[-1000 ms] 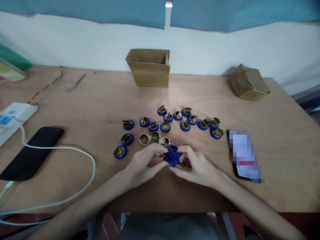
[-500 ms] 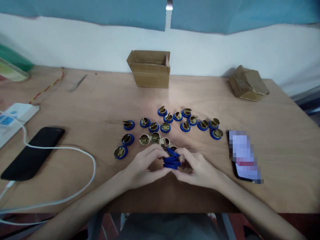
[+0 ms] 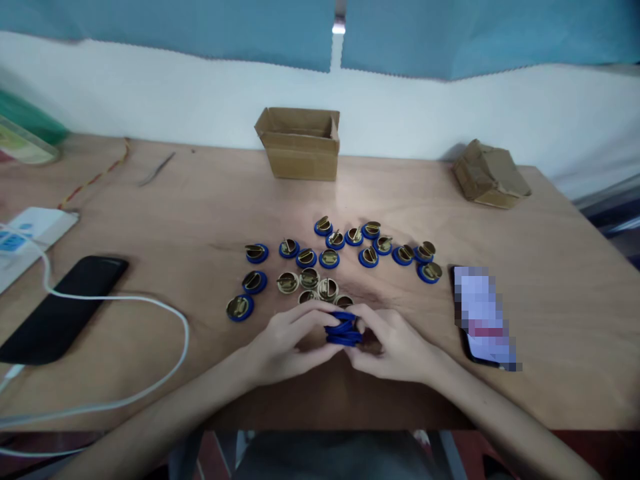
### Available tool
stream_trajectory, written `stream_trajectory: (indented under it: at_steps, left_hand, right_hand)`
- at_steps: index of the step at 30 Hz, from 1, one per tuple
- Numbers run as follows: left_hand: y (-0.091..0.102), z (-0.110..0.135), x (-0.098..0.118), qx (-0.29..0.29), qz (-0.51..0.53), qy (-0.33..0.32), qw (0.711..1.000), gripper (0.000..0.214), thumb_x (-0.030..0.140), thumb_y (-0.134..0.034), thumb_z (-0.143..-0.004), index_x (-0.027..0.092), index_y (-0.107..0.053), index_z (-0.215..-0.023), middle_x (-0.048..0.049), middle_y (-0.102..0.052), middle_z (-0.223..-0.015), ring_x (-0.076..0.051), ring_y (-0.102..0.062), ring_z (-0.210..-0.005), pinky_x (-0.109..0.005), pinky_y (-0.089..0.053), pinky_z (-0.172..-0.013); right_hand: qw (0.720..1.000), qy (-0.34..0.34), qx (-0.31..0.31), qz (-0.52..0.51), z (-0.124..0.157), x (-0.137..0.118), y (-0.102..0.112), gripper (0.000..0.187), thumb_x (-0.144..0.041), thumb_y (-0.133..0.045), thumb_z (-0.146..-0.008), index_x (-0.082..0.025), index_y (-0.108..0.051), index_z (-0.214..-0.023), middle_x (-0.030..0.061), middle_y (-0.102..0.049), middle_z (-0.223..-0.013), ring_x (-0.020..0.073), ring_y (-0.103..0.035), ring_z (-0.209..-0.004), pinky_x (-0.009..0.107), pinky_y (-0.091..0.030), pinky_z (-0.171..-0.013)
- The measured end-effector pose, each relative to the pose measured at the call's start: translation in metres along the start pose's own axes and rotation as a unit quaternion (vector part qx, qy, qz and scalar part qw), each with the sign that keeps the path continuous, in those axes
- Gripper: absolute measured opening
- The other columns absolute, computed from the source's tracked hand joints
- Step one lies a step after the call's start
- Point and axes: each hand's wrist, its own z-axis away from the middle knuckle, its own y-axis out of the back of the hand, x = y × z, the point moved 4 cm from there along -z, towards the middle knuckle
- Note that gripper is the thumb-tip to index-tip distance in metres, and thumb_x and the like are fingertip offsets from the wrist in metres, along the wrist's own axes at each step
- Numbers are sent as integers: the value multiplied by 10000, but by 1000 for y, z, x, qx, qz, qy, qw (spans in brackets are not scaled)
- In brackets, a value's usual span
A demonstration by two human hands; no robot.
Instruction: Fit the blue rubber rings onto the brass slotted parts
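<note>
Between my two hands is a small stack of blue round badges (image 3: 343, 333), held just above the near part of the table. My left hand (image 3: 287, 340) is closed on the stack's left side, thumb below and fingers above. From the right, my right hand (image 3: 400, 347) grips the same stack with its thumb and fingertips. Just beyond my fingers lie several white-rimmed badges (image 3: 328, 289), brass clip backs up; some are partly hidden by my hands. Several blue-rimmed badges (image 3: 329, 259) with the same brass backs are spread behind and to both sides.
An open cardboard box (image 3: 304, 159) stands at the back by the wall, with a crumpled carton (image 3: 490, 175) farther right. A lit phone (image 3: 480, 317) lies at right. On the left are a black phone or power bank (image 3: 65, 310), a white cable (image 3: 170, 303) and a power strip (image 3: 43, 230).
The top blue badge, tilted before, now sits more level on the stack. Both hands are slightly lower in view, and more of the white-rimmed badges shows. The whole view has shifted a little.
</note>
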Motion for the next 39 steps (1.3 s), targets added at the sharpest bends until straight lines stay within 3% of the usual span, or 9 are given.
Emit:
stream_trajectory:
  at_steps: [6, 12, 16, 22, 26, 32, 36, 39]
  left_hand:
    - [4, 2, -4, 35, -21, 14, 999, 255, 171, -759, -850, 193, -651, -1081, -92, -767, -1102, -201, -764, -1007, -307, -638, -906]
    - [-1, 9, -18, 60, 75, 145, 985, 389, 164, -783, -790, 212, -574, -1115, -35, -766, -979, -170, -776, -892, -271, -649, -833]
    - [-9, 7, -19, 13, 161, 173, 972, 326, 66, -661, -817, 210, -556, -1090, -38, -746, -985, -162, -762, -913, -262, -636, -826]
    - [-14, 7, -13, -75, 158, 185, 967, 276, 65, -579, -854, 222, -520, -1072, -30, -675, -937, -151, -685, -828, -252, -587, -737]
    - [-15, 4, -6, -143, 184, 178, 956, 220, 128, -466, -961, 216, -483, -1162, -23, -605, -901, -129, -583, -715, -232, -521, -638]
    - [-10, 3, -10, -180, 176, 195, 948, 288, 144, -406, -1009, 215, -462, -1282, -76, -591, -1086, -178, -584, -939, -317, -501, -865]
    - [-11, 6, -14, -182, 216, 208, 937, 363, 133, -426, -1001, 239, -447, -1348, -100, -575, -1223, -216, -575, -1099, -341, -479, -933]
    - [-15, 9, -16, -187, 259, 237, 917, 364, 165, -439, -1010, 247, -436, -1365, -97, -566, -1239, -216, -575, -1107, -345, -478, -925]
  right_hand:
    - [998, 2, 63, 10, 1, 4, 0, 469, -251, -613, -892, -196, -446, -1327, -21, -678, -770, 128, -629, -540, 226, -482, -505]
    - [998, 8, 53, -27, 3, 6, 0, 558, -319, -680, -901, -205, -423, -1383, -41, -641, -759, 107, -616, -537, 195, -476, -491]
    - [992, 22, 114, -48, 2, 0, 12, 473, -281, -648, -921, -215, -456, -1348, -62, -596, -721, 93, -596, -545, 176, -481, -509]
    - [984, -12, 180, 2, 1, 0, 26, 250, -179, -556, -974, -216, -537, -1220, -80, -535, -659, 68, -509, -477, 153, -414, -453]
    - [988, -6, 156, -2, -1, -1, 21, 197, -180, -531, -994, -209, -551, -1188, -85, -509, -628, 63, -460, -444, 145, -358, -407]
    - [993, 4, 120, -13, -1, 0, 14, 146, -176, -526, -1004, -200, -566, -1142, -77, -500, -631, 68, -466, -465, 168, -374, -447]
    - [993, 6, 116, -12, 0, 0, 14, 146, -166, -529, -1001, -199, -572, -1137, -77, -506, -636, 67, -471, -478, 179, -374, -465]
    - [995, 8, 102, -15, 0, 0, 12, 160, -168, -529, -999, -196, -575, -1149, -69, -535, -668, 61, -466, -475, 181, -365, -454]
